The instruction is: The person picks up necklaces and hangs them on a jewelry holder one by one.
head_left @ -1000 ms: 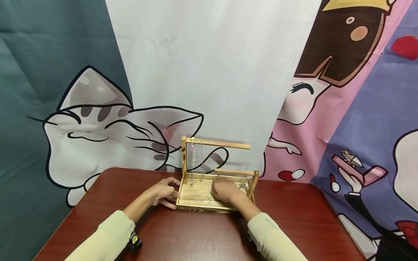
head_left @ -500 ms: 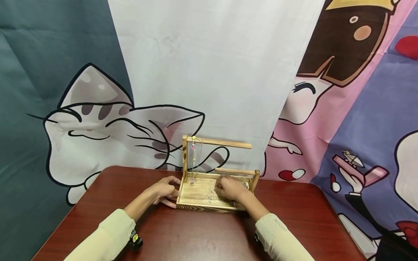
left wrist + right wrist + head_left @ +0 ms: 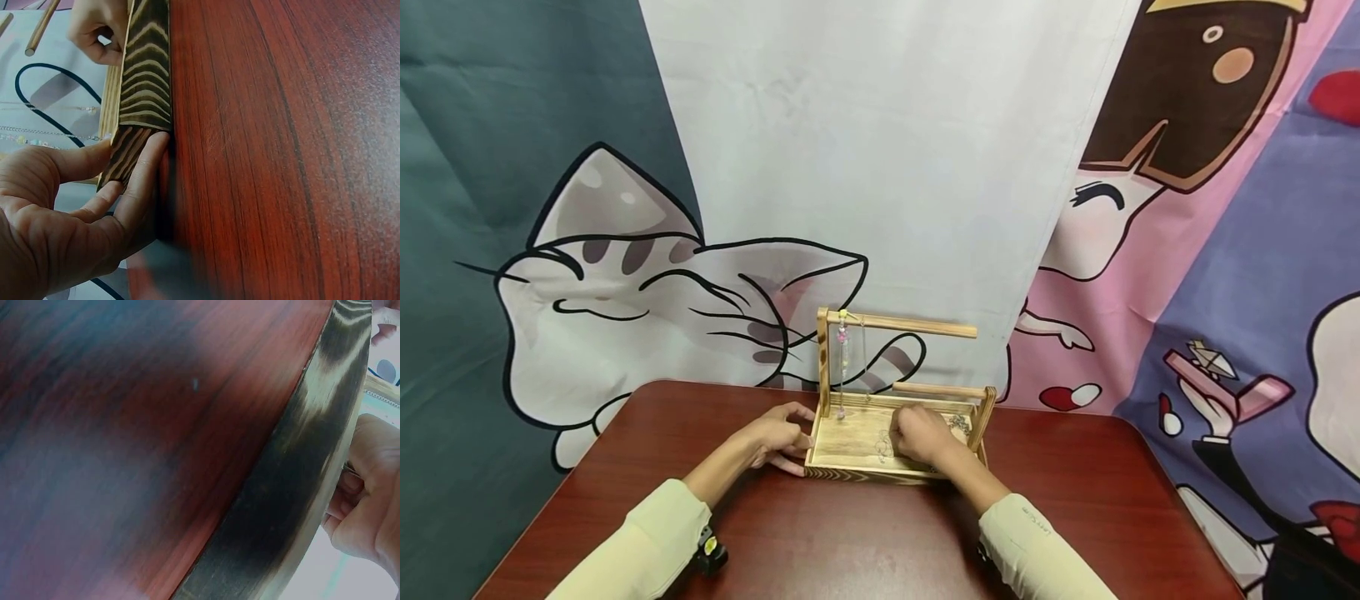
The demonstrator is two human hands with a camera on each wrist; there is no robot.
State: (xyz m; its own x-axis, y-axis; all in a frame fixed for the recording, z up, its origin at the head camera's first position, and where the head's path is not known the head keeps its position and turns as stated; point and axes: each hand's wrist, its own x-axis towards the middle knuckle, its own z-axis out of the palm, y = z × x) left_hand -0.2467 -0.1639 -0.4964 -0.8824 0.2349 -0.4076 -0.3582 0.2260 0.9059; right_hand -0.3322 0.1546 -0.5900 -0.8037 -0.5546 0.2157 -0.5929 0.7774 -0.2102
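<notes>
Two hands [image 3: 781, 435] [image 3: 919, 433], one tray [image 3: 846, 442], apparently several chains [image 3: 959, 423]

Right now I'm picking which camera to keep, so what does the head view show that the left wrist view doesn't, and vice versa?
Only the head view shows both sleeves, the heap of chains and the loose chain in the tray.
Only the left wrist view shows the tray's left outer wall.
Both show the tray, left hand, right hand, hanging strands and table.
</notes>
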